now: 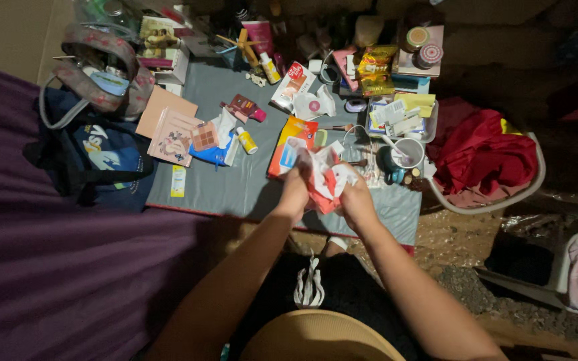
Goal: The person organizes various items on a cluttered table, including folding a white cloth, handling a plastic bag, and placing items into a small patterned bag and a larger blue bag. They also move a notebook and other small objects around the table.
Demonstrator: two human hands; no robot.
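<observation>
Over cluttered grey mat (235, 187), both hands grip crumpled orange-white packet (324, 177).

Head camera, looking steeply down from above the person's own lap.

The single view faces forward and down over both forearms onto a grey surface (222, 187) crowded with small packets, near enough that the hands sit just below centre frame. A purple cloth (55, 267) fills the lower left, a basin of red cloth (486, 164) sits at the right edge, and bare ground shows at lower right. No second view shares the scene.
</observation>
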